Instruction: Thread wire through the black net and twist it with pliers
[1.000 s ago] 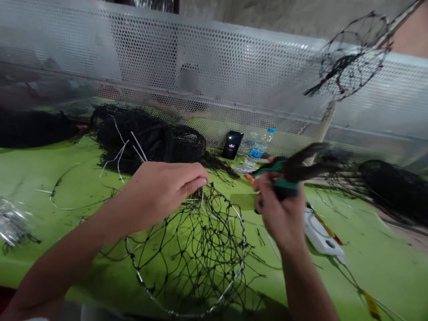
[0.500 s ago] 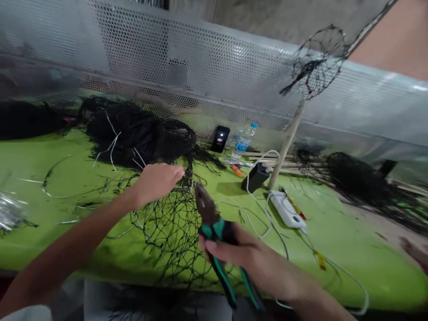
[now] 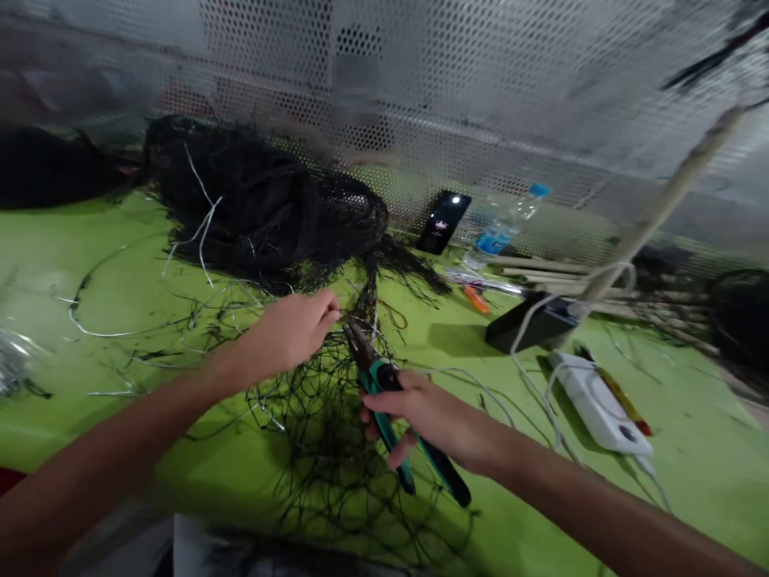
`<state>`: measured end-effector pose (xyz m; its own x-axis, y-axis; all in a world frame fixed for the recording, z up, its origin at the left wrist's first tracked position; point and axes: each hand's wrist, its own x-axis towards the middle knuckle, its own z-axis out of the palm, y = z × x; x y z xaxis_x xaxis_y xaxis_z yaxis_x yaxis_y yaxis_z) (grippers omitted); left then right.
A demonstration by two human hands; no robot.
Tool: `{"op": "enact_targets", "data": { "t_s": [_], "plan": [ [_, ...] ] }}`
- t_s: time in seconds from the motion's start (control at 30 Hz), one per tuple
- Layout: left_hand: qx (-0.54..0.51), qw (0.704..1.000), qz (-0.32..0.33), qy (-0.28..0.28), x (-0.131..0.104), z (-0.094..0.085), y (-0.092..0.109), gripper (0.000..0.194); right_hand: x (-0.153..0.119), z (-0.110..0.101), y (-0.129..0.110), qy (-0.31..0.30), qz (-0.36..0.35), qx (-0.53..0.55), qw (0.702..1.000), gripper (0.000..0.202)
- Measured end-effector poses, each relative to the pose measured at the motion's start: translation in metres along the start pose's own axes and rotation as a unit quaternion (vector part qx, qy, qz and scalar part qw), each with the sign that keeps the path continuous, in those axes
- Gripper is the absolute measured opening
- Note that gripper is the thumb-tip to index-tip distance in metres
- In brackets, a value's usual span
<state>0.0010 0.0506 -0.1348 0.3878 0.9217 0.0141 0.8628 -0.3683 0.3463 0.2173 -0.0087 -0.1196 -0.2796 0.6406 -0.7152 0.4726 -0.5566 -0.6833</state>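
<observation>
My right hand is wrapped round green-and-black pliers, whose handles stand spread apart. The jaws point up and left, close by the fingertips of my left hand. Those left fingers are pinched together at the top of a black knotted net; what exactly lies between them is too small to make out. Below both hands the net hangs over the green table edge. Thin wire shows near the plier jaws, but I cannot tell whether they grip it.
A heap of black netting lies behind my left hand, with loose wires on it. Farther right are a phone, a water bottle, an orange tool, a black box, a white power strip and a wooden pole.
My view has tilted down and shifted left. My left fingers have closed into a pinch, and the plier jaws have come nearer to them, the handles spread wider.
</observation>
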Motion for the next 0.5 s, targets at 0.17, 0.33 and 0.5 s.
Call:
{"op": "enact_targets", "data": {
  "t_s": [0.17, 0.33, 0.5],
  "plan": [
    [0.126, 0.990, -0.020, 0.051, -0.014, 0.001, 0.010, 0.025, 0.003, 0.003, 0.002, 0.037, 0.071, -0.062, 0.995, 0.022],
    [0.190, 0.982, -0.011, 0.015, -0.021, -0.007, 0.018, 0.016, -0.006, 0.002, 0.003, 0.062, 0.112, -0.099, 0.987, 0.032],
    [0.188, 0.982, 0.002, 0.027, -0.026, -0.008, 0.016, 0.017, -0.005, -0.005, 0.002, 0.030, 0.037, -0.169, 0.984, 0.036]
  ]
}}
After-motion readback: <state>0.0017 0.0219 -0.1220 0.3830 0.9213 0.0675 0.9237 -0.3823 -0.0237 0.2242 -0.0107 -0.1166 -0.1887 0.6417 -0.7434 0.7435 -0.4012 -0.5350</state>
